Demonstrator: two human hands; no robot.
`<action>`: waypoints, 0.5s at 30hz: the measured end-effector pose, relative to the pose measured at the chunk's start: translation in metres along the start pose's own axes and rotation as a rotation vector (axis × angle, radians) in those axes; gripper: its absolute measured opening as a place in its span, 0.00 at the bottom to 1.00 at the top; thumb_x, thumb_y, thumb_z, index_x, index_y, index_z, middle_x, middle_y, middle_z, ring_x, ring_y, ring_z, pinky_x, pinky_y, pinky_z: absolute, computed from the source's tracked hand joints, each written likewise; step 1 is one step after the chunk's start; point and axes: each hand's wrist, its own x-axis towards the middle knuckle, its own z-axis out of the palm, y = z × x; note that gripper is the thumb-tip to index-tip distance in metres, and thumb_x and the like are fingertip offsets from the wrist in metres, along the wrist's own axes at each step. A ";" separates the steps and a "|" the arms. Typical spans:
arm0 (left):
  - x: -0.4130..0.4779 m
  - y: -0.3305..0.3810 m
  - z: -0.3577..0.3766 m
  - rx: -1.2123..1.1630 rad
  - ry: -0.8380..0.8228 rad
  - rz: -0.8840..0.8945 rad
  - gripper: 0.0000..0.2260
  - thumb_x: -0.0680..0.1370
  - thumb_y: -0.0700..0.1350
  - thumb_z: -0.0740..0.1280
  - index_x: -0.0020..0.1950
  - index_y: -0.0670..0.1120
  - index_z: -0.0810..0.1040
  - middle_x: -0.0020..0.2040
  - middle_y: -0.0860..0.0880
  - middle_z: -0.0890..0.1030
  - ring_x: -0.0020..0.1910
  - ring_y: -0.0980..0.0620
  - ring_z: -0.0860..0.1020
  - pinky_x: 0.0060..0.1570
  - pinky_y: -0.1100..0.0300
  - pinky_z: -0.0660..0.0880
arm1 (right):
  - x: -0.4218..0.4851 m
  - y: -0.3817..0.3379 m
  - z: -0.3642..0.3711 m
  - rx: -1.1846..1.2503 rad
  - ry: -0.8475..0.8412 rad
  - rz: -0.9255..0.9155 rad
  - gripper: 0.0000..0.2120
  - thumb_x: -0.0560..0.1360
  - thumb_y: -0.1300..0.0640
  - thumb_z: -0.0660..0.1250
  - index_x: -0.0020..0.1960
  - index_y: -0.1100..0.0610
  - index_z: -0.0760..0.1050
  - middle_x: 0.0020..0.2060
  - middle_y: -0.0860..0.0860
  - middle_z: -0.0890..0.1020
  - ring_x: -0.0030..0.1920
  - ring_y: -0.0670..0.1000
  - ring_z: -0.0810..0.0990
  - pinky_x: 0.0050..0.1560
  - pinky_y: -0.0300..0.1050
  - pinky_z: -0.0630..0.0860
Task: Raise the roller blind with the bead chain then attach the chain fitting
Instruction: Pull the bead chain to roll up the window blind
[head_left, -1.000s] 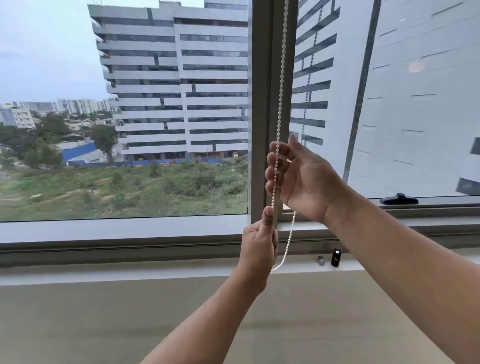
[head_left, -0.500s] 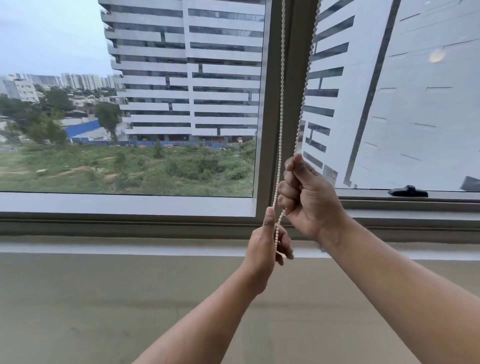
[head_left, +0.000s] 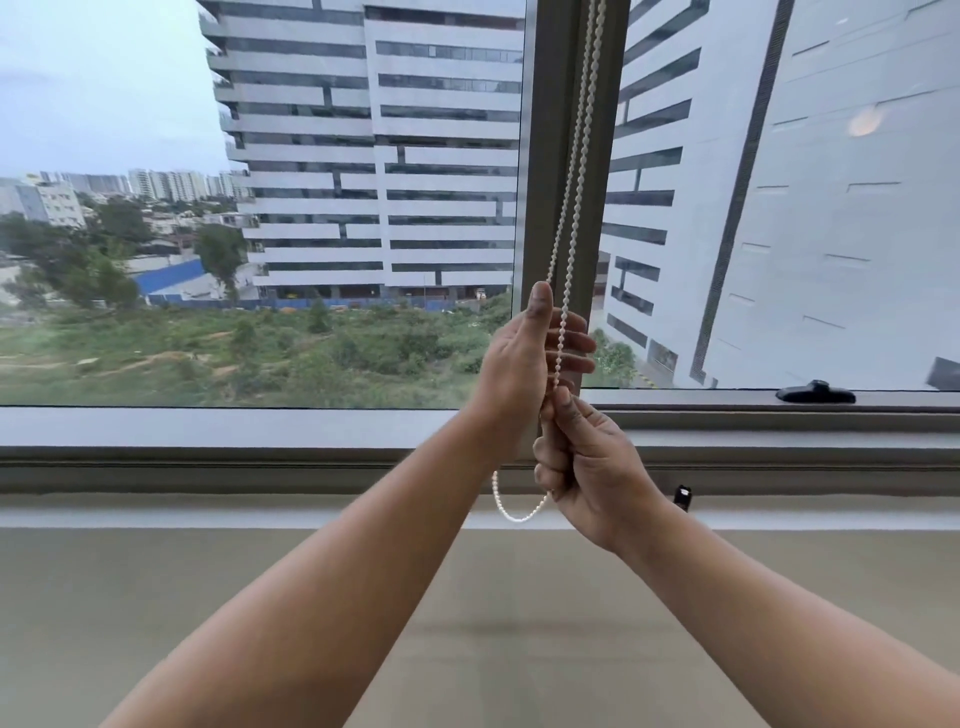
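Right hand (head_left: 587, 467), lower, fist curled round white plastic bead chain (head_left: 515, 518); slack loop hangs just beneath it. Left hand (head_left: 524, 358) above, fingers spread loose, thumb up, chain crossing them. Chain runs up grey window mullion (head_left: 545, 156). Small black fitting (head_left: 682, 496) on sill by right wrist.

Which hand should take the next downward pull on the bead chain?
Probably left. The left hand sits higher on the bead chain, fingers open behind the strand, with room to pull down. The right hand grips low, just above the hanging loop.
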 end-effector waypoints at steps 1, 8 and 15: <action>0.002 0.005 0.002 -0.002 -0.010 -0.004 0.24 0.83 0.58 0.52 0.45 0.42 0.78 0.39 0.43 0.82 0.35 0.47 0.80 0.33 0.60 0.75 | 0.000 0.001 0.001 -0.009 -0.009 -0.007 0.11 0.74 0.50 0.64 0.36 0.54 0.75 0.21 0.44 0.63 0.20 0.43 0.57 0.21 0.36 0.55; 0.007 0.024 0.015 -0.076 -0.002 -0.063 0.27 0.81 0.63 0.54 0.29 0.48 0.68 0.28 0.49 0.70 0.21 0.54 0.64 0.25 0.62 0.57 | 0.000 0.007 0.006 -0.030 -0.034 -0.014 0.11 0.73 0.48 0.66 0.35 0.52 0.71 0.21 0.43 0.62 0.21 0.42 0.57 0.21 0.35 0.55; 0.004 0.020 0.021 -0.079 0.089 -0.011 0.27 0.81 0.62 0.56 0.26 0.50 0.62 0.24 0.49 0.61 0.18 0.55 0.57 0.19 0.68 0.55 | -0.003 0.009 0.006 -0.002 -0.061 -0.008 0.12 0.75 0.50 0.65 0.35 0.51 0.71 0.21 0.43 0.62 0.21 0.42 0.58 0.21 0.35 0.56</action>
